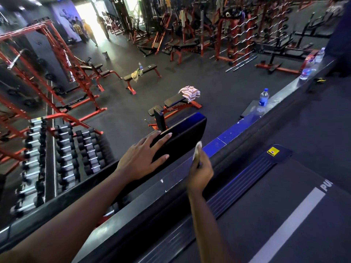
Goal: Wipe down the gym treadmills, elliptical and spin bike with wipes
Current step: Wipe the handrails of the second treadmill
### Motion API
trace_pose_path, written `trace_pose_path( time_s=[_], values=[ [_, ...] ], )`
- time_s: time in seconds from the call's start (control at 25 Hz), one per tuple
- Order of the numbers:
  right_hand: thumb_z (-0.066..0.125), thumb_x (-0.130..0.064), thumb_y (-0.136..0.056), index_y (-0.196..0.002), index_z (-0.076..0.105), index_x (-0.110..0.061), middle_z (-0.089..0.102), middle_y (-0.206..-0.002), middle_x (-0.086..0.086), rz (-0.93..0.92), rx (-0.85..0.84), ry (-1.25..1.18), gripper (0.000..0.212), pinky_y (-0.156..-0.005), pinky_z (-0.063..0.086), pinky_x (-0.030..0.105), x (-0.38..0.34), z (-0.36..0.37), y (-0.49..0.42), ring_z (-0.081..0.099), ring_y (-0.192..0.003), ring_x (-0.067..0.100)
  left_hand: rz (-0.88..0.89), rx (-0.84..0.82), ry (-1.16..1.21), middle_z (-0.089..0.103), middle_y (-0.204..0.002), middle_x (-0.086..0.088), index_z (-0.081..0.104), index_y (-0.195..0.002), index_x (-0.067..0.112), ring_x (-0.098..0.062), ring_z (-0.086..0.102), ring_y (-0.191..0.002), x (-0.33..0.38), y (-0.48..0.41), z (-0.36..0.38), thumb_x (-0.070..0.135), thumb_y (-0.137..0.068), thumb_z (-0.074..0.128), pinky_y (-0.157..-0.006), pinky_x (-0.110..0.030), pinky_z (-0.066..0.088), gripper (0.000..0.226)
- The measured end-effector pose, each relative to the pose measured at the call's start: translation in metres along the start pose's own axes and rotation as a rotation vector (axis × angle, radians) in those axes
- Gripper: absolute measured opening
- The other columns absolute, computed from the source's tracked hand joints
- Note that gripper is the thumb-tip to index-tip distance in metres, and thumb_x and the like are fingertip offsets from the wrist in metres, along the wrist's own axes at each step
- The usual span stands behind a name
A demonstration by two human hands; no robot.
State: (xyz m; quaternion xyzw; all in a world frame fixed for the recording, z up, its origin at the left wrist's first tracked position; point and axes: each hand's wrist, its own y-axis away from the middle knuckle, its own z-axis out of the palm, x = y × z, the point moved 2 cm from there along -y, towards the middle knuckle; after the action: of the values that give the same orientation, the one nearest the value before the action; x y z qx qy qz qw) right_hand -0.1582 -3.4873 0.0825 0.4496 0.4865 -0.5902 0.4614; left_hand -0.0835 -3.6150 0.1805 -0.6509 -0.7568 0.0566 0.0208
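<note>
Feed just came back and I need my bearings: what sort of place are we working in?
A gym: racked dumbbells, red-framed weight benches and a rack of curl bars fill the floor, with a treadmill deck at lower right.

The treadmill [266, 224] runs off the right edge, its lettering [326, 184] cut short, and fingers [205, 164] of the right hand [201, 174] hide most of the wipe [197, 149].

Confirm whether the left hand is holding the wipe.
No, the left hand lies flat on the black pad; the right hand pinches the wipe.
</note>
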Motion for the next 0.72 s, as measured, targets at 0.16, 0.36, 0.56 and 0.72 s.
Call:
trace_pose_path(
  time_s=[0.16, 0.36, 0.56, 0.72],
  values=[
    [0.051, 0.016, -0.084, -0.125, 0.056, -0.006, 0.059, -0.12, 0.011, 0.102, 0.067, 0.032, 0.046, -0.094, 0.036, 0.004, 0.0, 0.025, -0.014, 0.055, -0.112, 0.018, -0.012, 0.0, 0.011, 0.02, -0.155, 0.002, 0.001, -0.148, 0.042, -0.02, 0.031, -0.137, 0.0, 0.0, 0.001, 0.068, -0.082, 0.008, -0.099, -0.038, 0.041, 0.071],
    [0.051, 0.003, -0.091, -0.128, 0.053, -0.007, 0.055, -0.126, 0.001, 0.28, -0.047, -0.033, 0.039, -0.096, 0.041, 0.017, -0.009, 0.037, 0.043, 0.053, -0.115, 0.009, -0.015, 0.01, 0.021, 0.023, -0.153, 0.002, 0.004, -0.148, 0.043, -0.02, 0.033, -0.136, -0.001, -0.001, 0.002, 0.067, -0.083, 0.01, -0.098, -0.039, 0.041, 0.07],
    [0.056, 0.013, -0.083, -0.116, 0.062, 0.0, 0.064, -0.111, 0.012, 0.086, 0.074, 0.009, 0.036, -0.089, 0.047, 0.017, -0.018, 0.009, 0.015, 0.062, -0.102, 0.022, -0.011, 0.002, 0.022, 0.021, -0.154, 0.002, 0.001, -0.148, 0.044, -0.02, 0.031, -0.137, -0.001, -0.001, 0.003, 0.068, -0.084, 0.008, -0.1, -0.039, 0.04, 0.069],
    [0.051, 0.018, -0.081, -0.118, 0.06, 0.003, 0.061, -0.115, 0.019, 0.03, 0.115, 0.097, 0.04, -0.094, 0.039, 0.018, -0.037, 0.015, -0.051, 0.058, -0.109, 0.032, -0.015, 0.001, 0.02, 0.022, -0.153, 0.002, 0.001, -0.148, 0.043, -0.021, 0.031, -0.137, -0.001, 0.0, 0.003, 0.068, -0.084, 0.007, -0.102, -0.038, 0.039, 0.069]
  ],
)
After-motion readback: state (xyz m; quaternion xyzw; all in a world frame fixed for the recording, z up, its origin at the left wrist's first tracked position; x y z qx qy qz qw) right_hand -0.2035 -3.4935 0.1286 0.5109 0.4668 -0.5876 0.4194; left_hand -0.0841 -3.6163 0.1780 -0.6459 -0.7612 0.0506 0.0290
